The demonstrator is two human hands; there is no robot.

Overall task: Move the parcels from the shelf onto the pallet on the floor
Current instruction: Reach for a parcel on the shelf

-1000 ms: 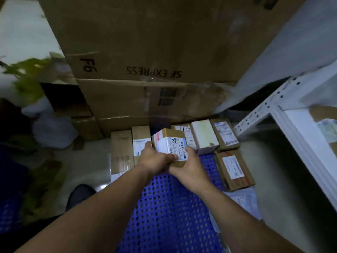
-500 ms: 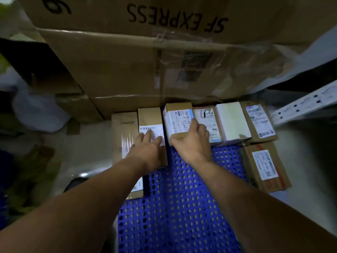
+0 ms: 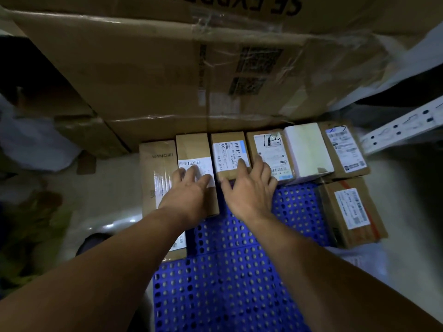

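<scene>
Brown cardboard with a white barcode label on top, the small parcel (image 3: 230,149) sits at the far edge of the blue perforated pallet (image 3: 227,283), third from the left in a row of parcels packed side by side. The right hand (image 3: 249,190) lies open on it, not clasped round it: the fingers are spread and fairly straight over the label, and the thumb is set against the near edge. Its outer fingers reach onto the next parcel to the right, a scrawl-marked parcel (image 3: 267,144) whose label bears black handwriting. Touching the small parcel on the left is a longer brown parcel (image 3: 193,147) with a white label strip. The left hand (image 3: 189,190) rests flat and open on that strip, fingers extended. Beyond it, at the pallet's left edge, lies a long pale carton (image 3: 157,164) with printed lettering and shiny tape. Further right in the row come a plain white box (image 3: 306,152) and a labelled end parcel (image 3: 345,147). A red-taped parcel (image 3: 352,212) lies nearer, on the pallet's right side. Behind the row rises a large cardboard carton (image 3: 167,75) bound in clear tape. To the right is a white shelf upright (image 3: 402,128) with punched holes. On the left are the pale floor (image 3: 115,188) and a blurred white bag (image 3: 36,140).
</scene>
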